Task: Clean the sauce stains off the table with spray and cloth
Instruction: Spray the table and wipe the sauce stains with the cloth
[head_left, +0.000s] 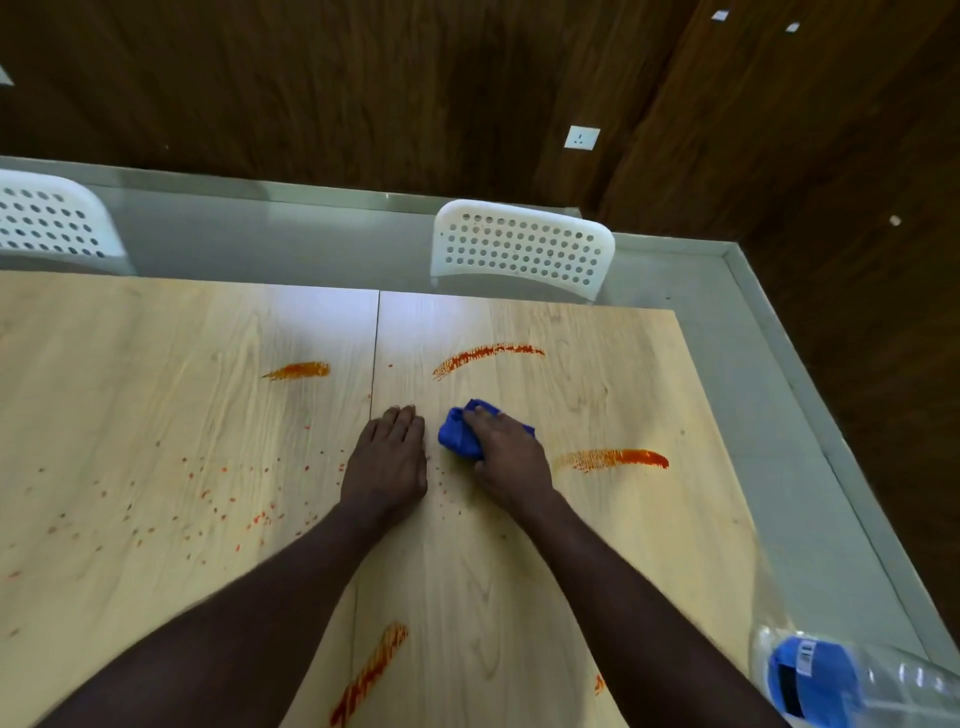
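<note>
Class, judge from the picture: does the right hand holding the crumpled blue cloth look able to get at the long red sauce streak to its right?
Probably yes. The right hand with the crumpled blue cloth lies beside the long red sauce streak; only bare light wooden table shows between them.

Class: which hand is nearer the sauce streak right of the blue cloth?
Right. The right hand, holding the blue cloth, lies just left of the streak; the left hand rests flat farther left.

right hand (508, 460) on cloth (456, 437) (blue)
</note>
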